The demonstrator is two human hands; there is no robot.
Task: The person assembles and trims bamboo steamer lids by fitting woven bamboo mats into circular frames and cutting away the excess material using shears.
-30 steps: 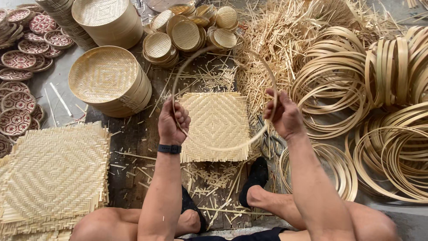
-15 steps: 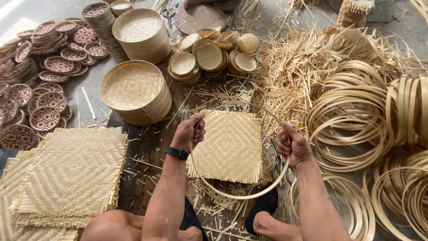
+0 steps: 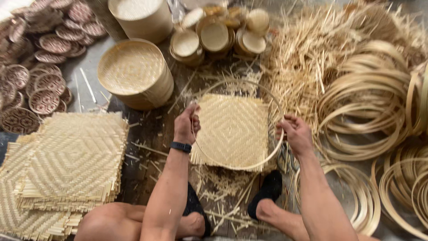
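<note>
The bamboo hoop (image 3: 249,166) hangs level just above the square woven mat (image 3: 232,130), ringing most of it; the mat lies flat on the dark floor (image 3: 149,129) between the person's legs; the left hand (image 3: 186,126) has its fingers closed on the hoop's left side, a black wristband (image 3: 180,147) below it; the right hand (image 3: 296,134) pinches the hoop's right side with curled fingers; a stack of woven mats (image 3: 71,160) lies to the left; stacked round baskets (image 3: 136,71) stand beyond; a pile of bamboo rings (image 3: 370,111) lies to the right, loose bamboo strips (image 3: 307,58) beside it.
</note>
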